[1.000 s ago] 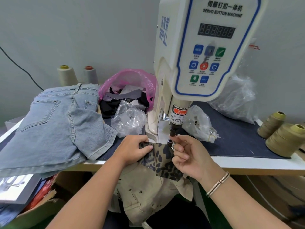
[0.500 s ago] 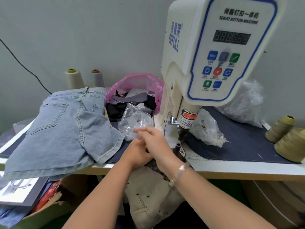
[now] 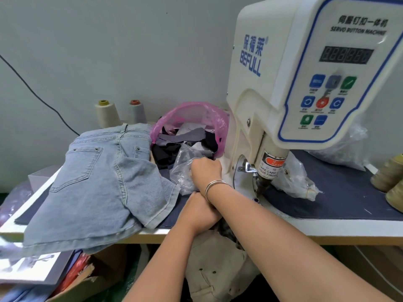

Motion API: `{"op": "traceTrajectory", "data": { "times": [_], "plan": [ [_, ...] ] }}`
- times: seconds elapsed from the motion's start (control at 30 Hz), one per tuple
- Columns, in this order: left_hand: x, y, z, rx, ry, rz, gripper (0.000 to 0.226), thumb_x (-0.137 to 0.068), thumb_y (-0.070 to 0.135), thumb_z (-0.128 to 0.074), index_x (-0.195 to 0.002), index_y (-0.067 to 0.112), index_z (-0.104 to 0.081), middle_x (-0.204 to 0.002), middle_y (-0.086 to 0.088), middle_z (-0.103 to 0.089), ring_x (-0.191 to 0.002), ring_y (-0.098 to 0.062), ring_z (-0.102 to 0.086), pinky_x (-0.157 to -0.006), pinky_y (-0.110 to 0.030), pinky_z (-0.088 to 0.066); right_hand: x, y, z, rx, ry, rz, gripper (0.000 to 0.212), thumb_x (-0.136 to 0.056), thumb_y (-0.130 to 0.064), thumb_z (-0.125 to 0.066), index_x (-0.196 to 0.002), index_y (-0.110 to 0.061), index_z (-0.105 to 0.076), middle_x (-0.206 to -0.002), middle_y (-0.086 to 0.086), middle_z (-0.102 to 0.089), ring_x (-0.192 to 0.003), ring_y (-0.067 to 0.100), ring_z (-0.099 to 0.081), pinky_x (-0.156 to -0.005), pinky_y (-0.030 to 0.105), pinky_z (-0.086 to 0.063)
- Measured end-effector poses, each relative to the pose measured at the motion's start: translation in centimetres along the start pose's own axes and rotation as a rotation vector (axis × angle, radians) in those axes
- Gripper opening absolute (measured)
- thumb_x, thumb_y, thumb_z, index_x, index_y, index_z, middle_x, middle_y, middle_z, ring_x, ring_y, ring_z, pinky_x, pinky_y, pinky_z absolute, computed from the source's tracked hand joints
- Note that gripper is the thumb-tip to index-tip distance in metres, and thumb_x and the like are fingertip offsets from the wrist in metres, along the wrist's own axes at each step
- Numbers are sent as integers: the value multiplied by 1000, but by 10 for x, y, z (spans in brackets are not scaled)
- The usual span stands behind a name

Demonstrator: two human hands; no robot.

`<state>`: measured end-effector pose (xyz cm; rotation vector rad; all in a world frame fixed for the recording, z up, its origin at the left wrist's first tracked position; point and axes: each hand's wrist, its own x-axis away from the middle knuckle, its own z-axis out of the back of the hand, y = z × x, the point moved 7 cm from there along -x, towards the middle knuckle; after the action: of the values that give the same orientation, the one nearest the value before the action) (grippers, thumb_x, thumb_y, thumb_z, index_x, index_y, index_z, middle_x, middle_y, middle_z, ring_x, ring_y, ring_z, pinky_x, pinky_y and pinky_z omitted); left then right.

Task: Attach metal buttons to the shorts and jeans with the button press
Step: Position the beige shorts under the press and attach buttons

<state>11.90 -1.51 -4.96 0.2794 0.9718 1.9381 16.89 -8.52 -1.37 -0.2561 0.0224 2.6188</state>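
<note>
The head view looks down on the right hand [image 3: 206,171], which reaches across to the left with its fingers curled down into a crumpled clear plastic bag [image 3: 185,171] lying on the dark blue mat [image 3: 340,199] of the white worktable [image 3: 349,228]; what the fingers pinch inside the bag is hidden, so I cannot tell more than that they close on the plastic. A silver bangle [image 3: 214,185] circles that wrist. The right forearm crosses over the left hand [image 3: 199,211], which sits at the near edge of the table with its fingers covered, so its grip cannot be told. Below the two arms, a beige garment with small metal studs [image 3: 214,271] hangs off the table's near edge. Just right of the hands stands the white servo button press with a blue-framed control panel [image 3: 283,83], its dark punch tip [image 3: 260,187] pointing down above the small lower die [image 3: 255,200]. Left of the hands, light blue denim shorts [image 3: 100,184] lie spread over the table's left end, partly overhanging the near edge. Behind the clear bag sits a pink plastic bag of dark fabric scraps [image 3: 192,125]. Two pale thread cones [image 3: 106,114] stand far left against the wall, and olive thread cones [image 3: 390,177] sit at the far right.
</note>
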Motion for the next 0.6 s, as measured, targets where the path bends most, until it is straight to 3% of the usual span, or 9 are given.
{"op": "traceTrajectory", "data": {
  "times": [0.23, 0.37, 0.5, 0.6],
  "plan": [
    [0, -3, -5, -51, -31, 4, 38, -73, 34, -41, -89, 13, -67, -97, -10, -71, -95, -27, -59, -76, -27, -34, -4, -7, -1, 115, 26, 66, 24, -85, 0, -49, -100, -15, -60, -101, 1, -67, -96, 23, -63, -83, 35, -34],
    [1, -3, -5, -25, -59, 20, 43, -76, 36, -41, -107, 19, -64, -113, -8, -67, -106, -28, -55, -91, -36, -45, -6, -7, -5, 117, 15, 60, 28, -85, 1, -50, -108, -12, -58, -105, 2, -66, -98, 25, -63, -83, 35, -35],
    [2, -6, -7, -17, -55, 41, 25, -88, 25, -53, -110, 21, -62, -117, -9, -65, -109, -29, -54, -93, -41, -46, -5, -4, -7, 115, 25, 22, 28, -87, 1, -47, -110, -10, -58, -105, 3, -66, -99, 24, -63, -79, 34, -34],
    [1, -8, -8, -30, -62, 47, 24, -90, 21, -54, -114, 22, -60, -118, -6, -64, -111, -26, -53, -95, -38, -44, -6, -6, -8, 131, 8, 33, 27, -87, -1, -50, -112, -11, -58, -106, 2, -66, -100, 24, -63, -82, 34, -37]
  ]
}}
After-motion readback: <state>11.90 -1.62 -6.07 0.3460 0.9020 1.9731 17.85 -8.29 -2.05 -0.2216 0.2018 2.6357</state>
